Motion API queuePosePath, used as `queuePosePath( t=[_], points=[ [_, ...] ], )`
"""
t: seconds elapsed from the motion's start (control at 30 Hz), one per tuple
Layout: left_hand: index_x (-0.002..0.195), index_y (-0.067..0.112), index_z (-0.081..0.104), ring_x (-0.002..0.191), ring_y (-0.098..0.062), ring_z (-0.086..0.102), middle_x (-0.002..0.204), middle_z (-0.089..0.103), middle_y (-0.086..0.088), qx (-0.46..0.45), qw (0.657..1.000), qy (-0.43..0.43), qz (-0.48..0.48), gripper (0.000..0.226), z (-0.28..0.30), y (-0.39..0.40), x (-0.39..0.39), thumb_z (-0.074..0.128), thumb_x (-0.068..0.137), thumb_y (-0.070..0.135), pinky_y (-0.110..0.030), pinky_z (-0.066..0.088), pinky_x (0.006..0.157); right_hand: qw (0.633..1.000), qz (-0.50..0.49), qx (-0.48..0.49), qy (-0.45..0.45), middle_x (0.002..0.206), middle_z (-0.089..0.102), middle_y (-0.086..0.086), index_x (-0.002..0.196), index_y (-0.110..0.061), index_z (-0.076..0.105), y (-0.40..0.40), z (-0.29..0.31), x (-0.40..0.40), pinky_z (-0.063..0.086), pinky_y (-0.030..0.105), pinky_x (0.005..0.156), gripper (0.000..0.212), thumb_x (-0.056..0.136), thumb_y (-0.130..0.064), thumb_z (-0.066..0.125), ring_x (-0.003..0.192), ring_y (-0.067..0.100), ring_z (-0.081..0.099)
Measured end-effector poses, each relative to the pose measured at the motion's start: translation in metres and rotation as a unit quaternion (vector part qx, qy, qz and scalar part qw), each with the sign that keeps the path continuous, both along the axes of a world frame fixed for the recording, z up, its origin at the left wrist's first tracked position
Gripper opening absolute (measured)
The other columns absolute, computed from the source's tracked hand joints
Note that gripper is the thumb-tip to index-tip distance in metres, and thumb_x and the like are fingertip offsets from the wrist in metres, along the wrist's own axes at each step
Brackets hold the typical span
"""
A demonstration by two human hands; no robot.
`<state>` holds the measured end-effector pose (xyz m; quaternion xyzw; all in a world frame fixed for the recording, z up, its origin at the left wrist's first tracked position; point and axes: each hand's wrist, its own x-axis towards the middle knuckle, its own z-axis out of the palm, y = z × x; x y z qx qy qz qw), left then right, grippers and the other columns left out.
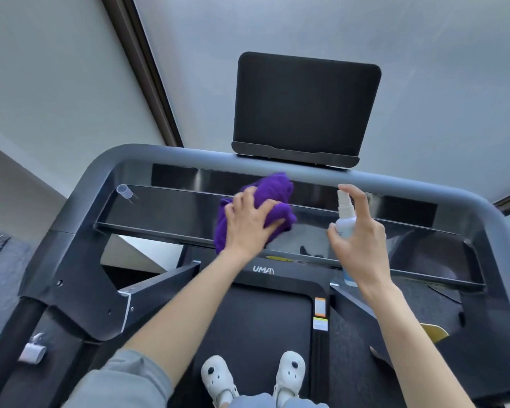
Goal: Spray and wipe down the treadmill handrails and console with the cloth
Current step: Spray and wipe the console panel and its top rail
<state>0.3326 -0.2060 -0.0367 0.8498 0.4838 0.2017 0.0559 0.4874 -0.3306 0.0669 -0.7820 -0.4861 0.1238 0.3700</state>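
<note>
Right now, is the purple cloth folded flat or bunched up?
Bunched up: the purple cloth sits crumpled on the console under the left hand, with loose folds showing.

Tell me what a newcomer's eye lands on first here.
The purple cloth stands out at once, pressed by the left hand onto the glossy black console shelf. Just right of it, the right hand holds a small white spray bottle upright. Above both, a dark screen rises behind the grey front handrail.

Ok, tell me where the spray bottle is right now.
In the head view, the spray bottle is right of centre, gripped upright by the right hand over the console shelf, right of the purple cloth.
</note>
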Motion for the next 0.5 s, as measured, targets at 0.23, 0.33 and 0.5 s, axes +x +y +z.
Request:
queuePosePath(
  t=[0.23, 0.33, 0.5],
  points=[
    [0.119, 0.025, 0.059, 0.115, -0.043, 0.042, 0.131, 0.043, -0.020, -0.026, 0.987, -0.012, 0.159, 0.044, 0.005, 0.046, -0.062, 0.055, 0.088, 0.056, -0.052, 0.037, 0.089, 0.999, -0.021, -0.024, -0.005, 0.060, 0.052, 0.003, 0.131, -0.037, 0.037, -0.017, -0.011, 0.002, 0.051, 0.038, 0.063, 0.068, 0.078, -0.001, 0.058, 0.058, 0.024, 0.051],
    [0.114, 0.026, 0.060, 0.105, -0.041, 0.049, 0.124, 0.048, -0.021, -0.011, 0.984, 0.007, 0.175, 0.048, 0.006, 0.022, -0.031, 0.044, 0.088, 0.062, -0.047, 0.039, 0.080, 0.999, -0.024, -0.034, -0.003, 0.061, 0.051, 0.000, 0.132, -0.038, 0.036, -0.021, -0.016, -0.001, 0.050, 0.039, 0.064, 0.068, 0.078, -0.001, 0.057, 0.059, 0.026, 0.050],
    [0.104, 0.032, 0.066, 0.098, -0.035, 0.052, 0.116, 0.055, -0.014, 0.009, 0.998, 0.024, 0.052, 0.047, 0.009, -0.021, 0.007, 0.048, 0.081, 0.069, -0.044, 0.042, 0.076, 0.999, -0.014, -0.033, -0.013, 0.063, 0.051, -0.001, 0.132, -0.038, 0.036, -0.017, -0.016, -0.008, 0.048, 0.038, 0.064, 0.069, 0.078, -0.002, 0.058, 0.060, 0.025, 0.051]
  ],
)
